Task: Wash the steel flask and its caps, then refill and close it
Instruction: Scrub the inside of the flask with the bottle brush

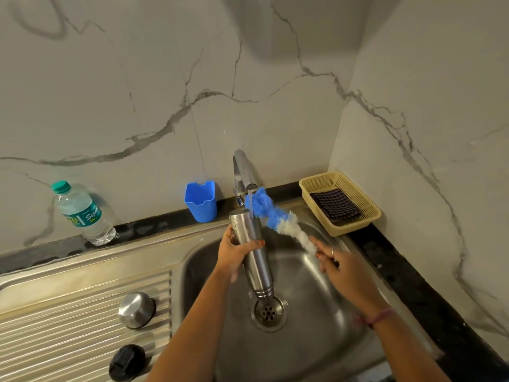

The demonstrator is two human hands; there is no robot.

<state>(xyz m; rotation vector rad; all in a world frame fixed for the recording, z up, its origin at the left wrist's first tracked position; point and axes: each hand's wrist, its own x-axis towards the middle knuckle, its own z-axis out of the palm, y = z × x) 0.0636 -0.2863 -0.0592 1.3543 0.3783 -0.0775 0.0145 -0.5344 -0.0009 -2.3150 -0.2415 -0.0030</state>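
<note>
We see the steel flask (252, 252) as a slim, brushed-metal cylinder with faint lettering near its open mouth and a few grooved rings round its base. It is held over the sink (316, 340), tilted so the mouth points up toward the tap (243, 172) and the base hangs just above the drain (268, 311). A thin stream of water (251, 201) runs from the tap down at the rim of the mouth.

Our left hand (234, 257) grips the flask round its upper half: the fingers are wrapped behind the body and the thumb lies across the front, so the mouth stands clear above the hand and the lower half clear below it.

Our right hand (340, 268) holds the bottle brush (275, 216) at its lower end, fingers narrowed and pinching the stem just under the white bristles. The blue bristle head sits right beside the flask's mouth, under the tap; whether it touches the rim we cannot tell.

On the ribbed drainboard (68, 340) to the left lie the steel cap (136, 310), dome up, and the black cap (126, 362) nearer us, both well apart from the hands.

On the dark desk (413, 285) behind the sink stand a plastic water bottle (82, 213), a blue cup (201, 201) and a yellow basket (358, 188) with a dark checked cloth (336, 204) in it.
</note>
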